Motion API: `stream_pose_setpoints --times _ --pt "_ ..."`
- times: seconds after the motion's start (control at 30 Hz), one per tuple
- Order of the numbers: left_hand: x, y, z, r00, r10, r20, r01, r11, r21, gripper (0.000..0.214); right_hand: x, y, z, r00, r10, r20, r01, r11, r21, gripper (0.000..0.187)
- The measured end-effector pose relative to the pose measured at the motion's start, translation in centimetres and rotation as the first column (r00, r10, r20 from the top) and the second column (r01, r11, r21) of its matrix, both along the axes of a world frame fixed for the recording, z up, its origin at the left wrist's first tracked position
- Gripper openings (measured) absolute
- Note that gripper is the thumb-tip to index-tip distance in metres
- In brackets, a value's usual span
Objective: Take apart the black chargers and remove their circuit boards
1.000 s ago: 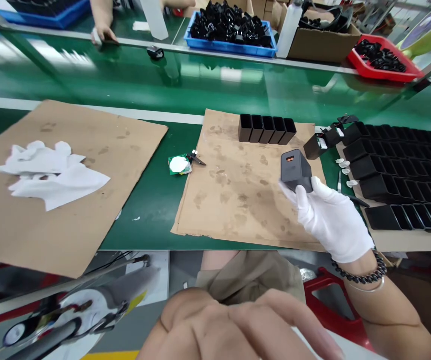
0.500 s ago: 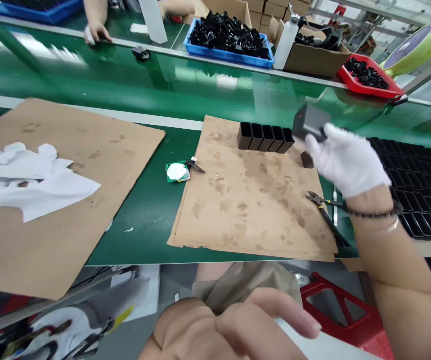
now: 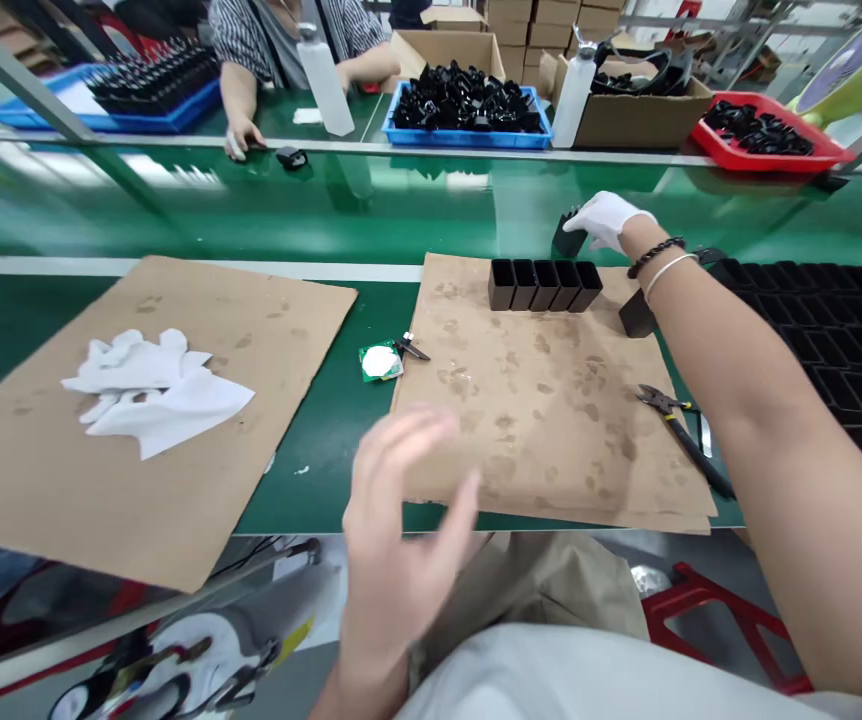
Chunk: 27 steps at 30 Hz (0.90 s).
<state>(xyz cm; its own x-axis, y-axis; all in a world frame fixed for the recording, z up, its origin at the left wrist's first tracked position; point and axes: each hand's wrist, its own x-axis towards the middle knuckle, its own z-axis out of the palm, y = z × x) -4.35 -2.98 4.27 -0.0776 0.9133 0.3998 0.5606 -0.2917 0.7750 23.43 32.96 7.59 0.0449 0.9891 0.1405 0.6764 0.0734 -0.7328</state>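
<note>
My right hand (image 3: 605, 218), in a white glove, reaches over the green belt and grips a small black plastic case (image 3: 569, 238) at its top. Just below it, a row of several open-topped black cases (image 3: 545, 287) stands at the back of a cardboard sheet (image 3: 506, 430). One more black case (image 3: 636, 314) sits by the sheet's right edge, partly behind my forearm. Bare and somewhat blurred, my left hand (image 3: 401, 520) is raised in front of the sheet's near left corner, fingers apart and holding nothing.
Diagonal cutters (image 3: 682, 435) lie at the sheet's right edge. White gloves (image 3: 157, 385) rest on the left cardboard (image 3: 176, 510). A small green-and-white item (image 3: 381, 361) sits between the sheets. Rows of black cases (image 3: 821, 330) fill the right. Across the belt, a co-worker's hand (image 3: 245, 138) rests near blue bins.
My right hand has moved forward and left, carrying the black case over the belt. My left hand has risen from the lower edge with its fingers spreading. The view has tilted up.
</note>
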Motion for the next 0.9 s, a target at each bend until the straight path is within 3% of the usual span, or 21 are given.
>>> stream_pose_setpoints --times 0.07,0.2,0.27,0.37,0.43,0.5,0.57,0.63,0.77,0.9 --pt "-0.3 2.0 -1.8 0.96 0.212 -0.184 -0.231 0.969 -0.09 0.047 0.4 -1.4 1.3 0.998 -0.054 0.032 0.057 0.992 -0.11 0.034" --pt "-0.5 3.7 -4.6 0.843 0.321 -0.431 -0.432 0.882 -0.188 0.057 2.0 -5.2 4.2 0.997 -0.036 0.072 0.05 0.978 -0.205 0.044" --pt "-0.1 3.8 -4.3 0.811 0.297 -0.504 -0.469 0.845 -0.257 0.06 3.0 -7.0 5.3 0.997 0.011 0.073 0.007 0.971 -0.239 0.041" --pt "0.3 4.1 -2.6 0.802 0.223 -0.555 -0.499 0.761 -0.416 0.069 4.2 -8.7 5.8 0.994 0.081 0.08 -0.057 0.962 -0.266 0.041" --pt "0.3 4.5 -1.4 0.815 0.199 -0.545 -0.505 0.705 -0.497 0.073 4.4 -9.4 5.2 0.981 0.157 0.113 -0.121 0.953 -0.279 0.055" --pt "0.1 4.8 -0.8 0.833 0.176 -0.524 -0.488 0.68 -0.547 0.075 3.9 -9.9 4.0 0.93 0.274 0.245 -0.201 0.937 -0.285 0.075" --pt "-0.4 4.9 -0.8 0.854 0.153 -0.497 -0.453 0.689 -0.565 0.07 2.9 -10.2 2.6 0.825 0.351 0.443 -0.236 0.927 -0.293 0.087" --pt "-0.9 4.7 -1.3 0.892 0.125 -0.435 -0.382 0.722 -0.576 0.06 1.7 -10.3 1.4 0.745 0.341 0.573 -0.206 0.935 -0.288 0.086" --pt "-1.3 3.8 -3.0 0.954 0.071 -0.292 -0.225 0.814 -0.535 0.044 0.6 -10.4 0.6 0.732 0.283 0.62 -0.144 0.953 -0.266 0.075" --pt "-1.3 3.3 -4.4 0.969 0.104 -0.226 -0.199 0.869 -0.453 0.045 1.4 -12.1 1.6 0.722 0.237 0.65 -0.093 0.964 -0.248 0.057"
